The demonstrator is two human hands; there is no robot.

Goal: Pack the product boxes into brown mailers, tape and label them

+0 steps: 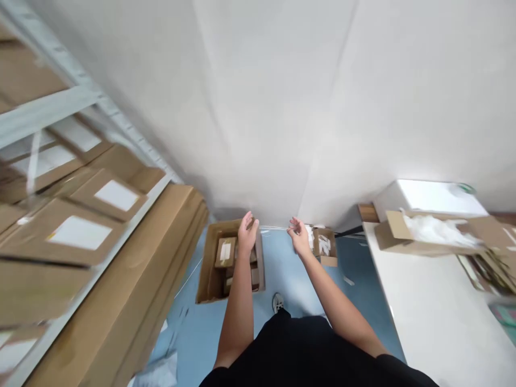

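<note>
I stand over a blue floor facing a white wall. My left hand (246, 232) hangs above an open cardboard box (209, 269) on the floor that holds several small brown packages. Its fingers are loosely spread and hold nothing. My right hand (299, 235) hovers beside a smaller open carton (324, 246) with white packing in it. Its fingers curl slightly, apart, with nothing in them. Both forearms reach forward and down from my dark clothing.
A metal shelf rack (48, 107) at the left carries labelled cardboard boxes. Flat cardboard sheets (133, 290) lean against it. A white table (435, 312) at the right bears an open carton with white bags (427, 234) and a white box (431, 196). My shoe (277, 302) shows on the floor.
</note>
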